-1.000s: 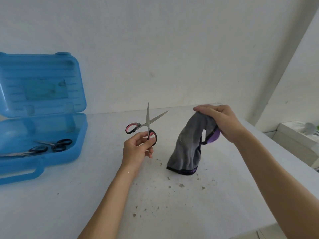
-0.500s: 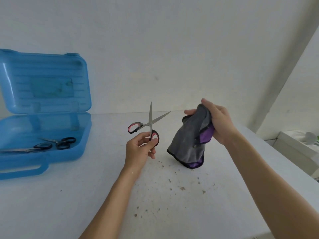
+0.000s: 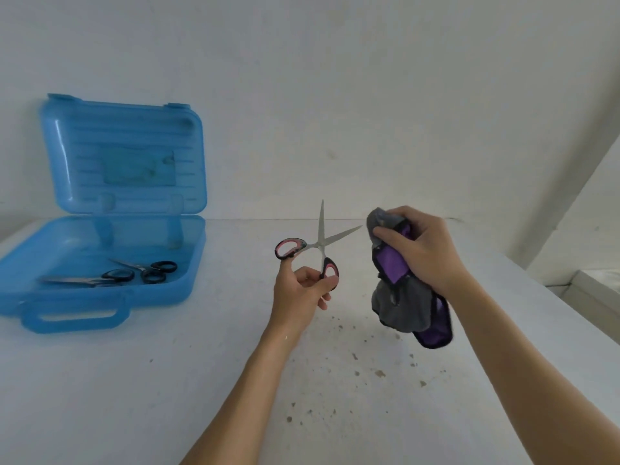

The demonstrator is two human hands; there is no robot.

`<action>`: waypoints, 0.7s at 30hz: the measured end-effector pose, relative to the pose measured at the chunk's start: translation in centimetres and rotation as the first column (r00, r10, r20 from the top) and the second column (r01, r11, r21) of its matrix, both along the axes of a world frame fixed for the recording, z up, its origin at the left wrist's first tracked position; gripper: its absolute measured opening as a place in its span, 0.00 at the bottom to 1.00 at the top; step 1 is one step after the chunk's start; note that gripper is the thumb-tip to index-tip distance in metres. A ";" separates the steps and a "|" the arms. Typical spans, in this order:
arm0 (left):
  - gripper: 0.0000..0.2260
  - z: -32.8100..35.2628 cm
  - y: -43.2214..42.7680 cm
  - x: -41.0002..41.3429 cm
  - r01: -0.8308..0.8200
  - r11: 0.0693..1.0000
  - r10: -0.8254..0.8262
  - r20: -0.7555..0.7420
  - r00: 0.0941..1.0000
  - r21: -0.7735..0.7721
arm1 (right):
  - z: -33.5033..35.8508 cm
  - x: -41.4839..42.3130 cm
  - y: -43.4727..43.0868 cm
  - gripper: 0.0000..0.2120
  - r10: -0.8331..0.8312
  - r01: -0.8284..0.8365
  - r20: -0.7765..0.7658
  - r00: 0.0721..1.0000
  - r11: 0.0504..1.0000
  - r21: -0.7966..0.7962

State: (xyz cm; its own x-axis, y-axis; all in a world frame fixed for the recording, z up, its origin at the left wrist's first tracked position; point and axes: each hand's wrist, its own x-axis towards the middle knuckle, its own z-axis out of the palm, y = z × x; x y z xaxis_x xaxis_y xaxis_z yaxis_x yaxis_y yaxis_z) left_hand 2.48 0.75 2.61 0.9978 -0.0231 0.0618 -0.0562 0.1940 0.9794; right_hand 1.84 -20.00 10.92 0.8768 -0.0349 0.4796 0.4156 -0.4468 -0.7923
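My left hand (image 3: 300, 293) grips a pair of scissors (image 3: 319, 245) with pink and black handles by the lower handle loop. Their blades are spread wide, one pointing straight up, the other toward the right. My right hand (image 3: 419, 250) grips a bunched grey and purple cloth (image 3: 401, 290) just right of the blade tips. The cloth hangs below my fist, off the white table (image 3: 167, 380). A small gap separates the right blade tip from the cloth.
An open blue plastic case (image 3: 110, 236) stands at the left, lid upright against the wall. Two black-handled scissors (image 3: 134, 273) lie inside it. Small dark crumbs (image 3: 355, 360) are scattered on the table below my hands. The table's right edge runs diagonally.
My right hand has gathered the hanging cloth into a bunch, lifted it off the table and brought it close to the scissors. My left hand holds the open scissors as before.
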 end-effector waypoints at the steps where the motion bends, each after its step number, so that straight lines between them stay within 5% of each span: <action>1: 0.32 0.0 0.0 0.0 0.004 1.000 -0.004 0.002 1.000 0.009 | -0.3 0.1 0.5 0.06 -0.008 0.009 0.018 1.000 0.999 -0.047; 9: 0.34 -0.2 -0.4 -0.3 0.027 0.998 -0.026 0.014 1.000 -0.059 | -3.4 -0.6 3.9 0.18 -0.100 0.121 0.122 0.987 0.977 -0.173; 14: 0.27 -0.6 -0.6 0.1 0.071 0.995 -0.072 -0.018 0.997 -0.070 | -6.5 0.8 3.6 0.10 -0.125 0.245 0.411 0.903 0.935 -0.255; 21: 0.19 -2.1 -1.8 0.4 0.087 0.995 -0.090 -0.054 0.995 -0.055 | -9.0 1.7 2.2 0.12 -0.092 0.256 0.404 0.910 0.892 -0.373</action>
